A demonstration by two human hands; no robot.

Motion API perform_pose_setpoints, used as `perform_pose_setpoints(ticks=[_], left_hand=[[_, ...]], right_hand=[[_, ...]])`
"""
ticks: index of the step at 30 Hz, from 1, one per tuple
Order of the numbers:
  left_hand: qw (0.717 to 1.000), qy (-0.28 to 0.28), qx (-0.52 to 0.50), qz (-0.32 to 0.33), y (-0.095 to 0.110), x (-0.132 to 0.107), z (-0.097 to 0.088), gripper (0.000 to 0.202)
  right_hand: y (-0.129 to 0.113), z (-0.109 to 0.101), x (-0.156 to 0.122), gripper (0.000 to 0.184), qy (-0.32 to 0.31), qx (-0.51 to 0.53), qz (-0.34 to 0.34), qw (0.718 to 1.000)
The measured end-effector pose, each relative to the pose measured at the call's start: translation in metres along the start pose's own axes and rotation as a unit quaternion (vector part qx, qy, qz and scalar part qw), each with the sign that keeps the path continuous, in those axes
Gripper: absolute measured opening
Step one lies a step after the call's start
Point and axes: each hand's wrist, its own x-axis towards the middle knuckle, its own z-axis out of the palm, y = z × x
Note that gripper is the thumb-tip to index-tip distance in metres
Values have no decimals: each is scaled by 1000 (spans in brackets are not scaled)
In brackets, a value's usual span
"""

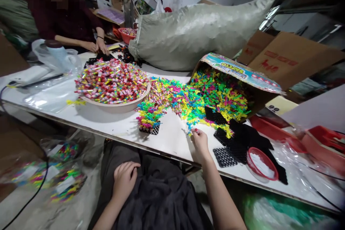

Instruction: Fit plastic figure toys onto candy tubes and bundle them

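My right hand (201, 143) is above the table near its front edge, thumb and fingers pinched on a small blue plastic figure (189, 128). On my dark-clothed lap rests my left hand (125, 178), fingers stretched out and holding nothing. A black grid tray (155, 129) stands left of my right hand, with rows of coloured figures (151, 113) upright in it. Beyond the right hand spreads a heap of loose green, yellow, blue and pink figures (185, 97), spilling from a tipped cardboard box (239, 70). Small candy-like tubes (157, 91) lie mixed at the heap's left side.
A wide bowl (115, 106) heaped with red and pink tubes stands on the left. Black grid trays (225, 157) and a red basket (262, 165) lie at right. A large stuffed sack (188, 37) is behind. Across the table, a co-worker's hands (98, 46) handle black pieces.
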Motion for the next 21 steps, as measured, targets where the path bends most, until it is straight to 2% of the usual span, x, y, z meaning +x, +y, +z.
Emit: perform_pose_setpoints(ticks=[3,4,7,9,12,14,18,21], left_hand=[[987,-22,-149,-58,19,7,-2,22],[971,-39,-221,-79,30,9,-4,24],[902,-93,-400,-135,66,18,-10,33],[866,-104,-465,-150,86,23,-12,35],[844,-68,-510,-152,99,24,-13,28],[834,-37,-528,-158,100,22,-13,23],[796,-2,-577,-181,95,18,-16,23],[781,47,-591,-197,94,16,-22,27]], right_hand=[[-14,13,-31,35,-79,133,67,986],[-21,20,-43,34,-103,176,90,975],[-41,40,-79,32,-179,261,144,937],[-53,50,-99,30,-243,277,160,916],[-67,58,-119,29,-316,247,137,906],[-73,59,-125,28,-329,223,110,911],[-79,53,-129,35,-292,229,45,927],[-82,43,-131,26,-294,212,20,932]])
